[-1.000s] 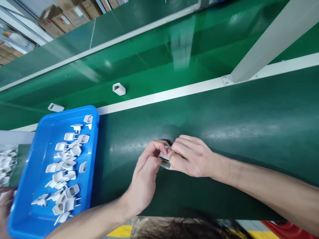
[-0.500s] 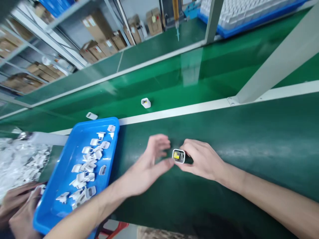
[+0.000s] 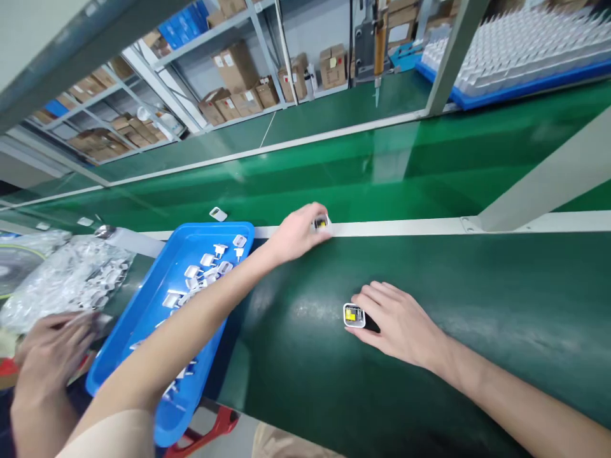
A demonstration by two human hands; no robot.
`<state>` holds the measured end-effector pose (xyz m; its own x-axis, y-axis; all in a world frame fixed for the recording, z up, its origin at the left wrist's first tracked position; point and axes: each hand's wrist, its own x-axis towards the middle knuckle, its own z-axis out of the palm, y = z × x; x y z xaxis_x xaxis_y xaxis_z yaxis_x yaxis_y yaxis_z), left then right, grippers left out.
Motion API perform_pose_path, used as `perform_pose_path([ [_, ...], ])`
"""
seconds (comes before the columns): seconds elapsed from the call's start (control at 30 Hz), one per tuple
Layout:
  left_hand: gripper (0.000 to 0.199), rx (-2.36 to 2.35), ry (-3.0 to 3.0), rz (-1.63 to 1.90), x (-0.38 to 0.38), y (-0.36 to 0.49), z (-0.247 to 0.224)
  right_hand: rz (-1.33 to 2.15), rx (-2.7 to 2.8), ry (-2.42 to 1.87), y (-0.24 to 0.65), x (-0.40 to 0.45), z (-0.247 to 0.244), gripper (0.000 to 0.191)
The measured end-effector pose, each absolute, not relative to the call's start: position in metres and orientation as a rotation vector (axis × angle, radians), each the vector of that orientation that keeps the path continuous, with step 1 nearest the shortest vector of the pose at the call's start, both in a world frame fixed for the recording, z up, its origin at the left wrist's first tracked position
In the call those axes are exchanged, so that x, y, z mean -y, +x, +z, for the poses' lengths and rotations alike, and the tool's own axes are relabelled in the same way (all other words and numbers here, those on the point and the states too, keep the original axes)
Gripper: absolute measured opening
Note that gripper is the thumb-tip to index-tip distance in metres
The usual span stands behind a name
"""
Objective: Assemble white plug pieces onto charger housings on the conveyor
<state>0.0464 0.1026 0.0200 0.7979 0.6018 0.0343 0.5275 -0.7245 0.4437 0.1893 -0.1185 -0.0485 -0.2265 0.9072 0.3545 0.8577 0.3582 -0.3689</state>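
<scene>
My left hand (image 3: 300, 234) reaches out to the white rail at the belt's edge, its fingers closed around a white charger housing (image 3: 321, 222). The housing's open end faces me, with something yellow inside. Lower and to the right, my right hand (image 3: 398, 321) holds a second white charger housing (image 3: 354, 315) between thumb and fingers, close over the dark green table. Its open end shows a yellow part and a circuit board. Beneath my left forearm, a blue tray (image 3: 167, 427) carries several white plug caps with pins, partly hidden by the arm.
Along the green belt (image 3: 281, 191) lie a white casing (image 3: 218, 214) and further small white pieces. Another person's hands (image 3: 52, 356) work at the left beside a plastic bag (image 3: 62, 273) of white parts. A slanted metal post (image 3: 539, 172) stands at the right.
My left hand has left the right hand's housing, reached forward and taken hold of the housing from the belt. My right hand still holds its housing. The view has shifted.
</scene>
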Motion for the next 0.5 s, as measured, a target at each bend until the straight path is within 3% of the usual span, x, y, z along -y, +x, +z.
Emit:
perform_pose_path([
  [0.17, 0.025, -0.561, 2.574, -0.034, -0.013, -0.036, 0.01, 0.156, 2.131, -1.44, 0.189, 0.117, -0.053, 0.027],
  [0.33, 0.071, -0.65, 2.505, 0.09, -0.04, -0.055, 0.016, 0.256, 2.001, -1.417, 0.194, 0.116, -0.054, 0.052],
  [0.43, 0.041, -1.13, 2.469, 0.52, -0.115, -0.059, 0.039, 0.324, 1.902, -1.434, 0.198, 0.115, -0.052, 0.045],
  [0.5, 0.036, -1.323, 2.395, 0.688, -0.161, -0.067, 0.05, 0.336, 1.884, -1.448, 0.199, 0.114, -0.051, 0.041],
])
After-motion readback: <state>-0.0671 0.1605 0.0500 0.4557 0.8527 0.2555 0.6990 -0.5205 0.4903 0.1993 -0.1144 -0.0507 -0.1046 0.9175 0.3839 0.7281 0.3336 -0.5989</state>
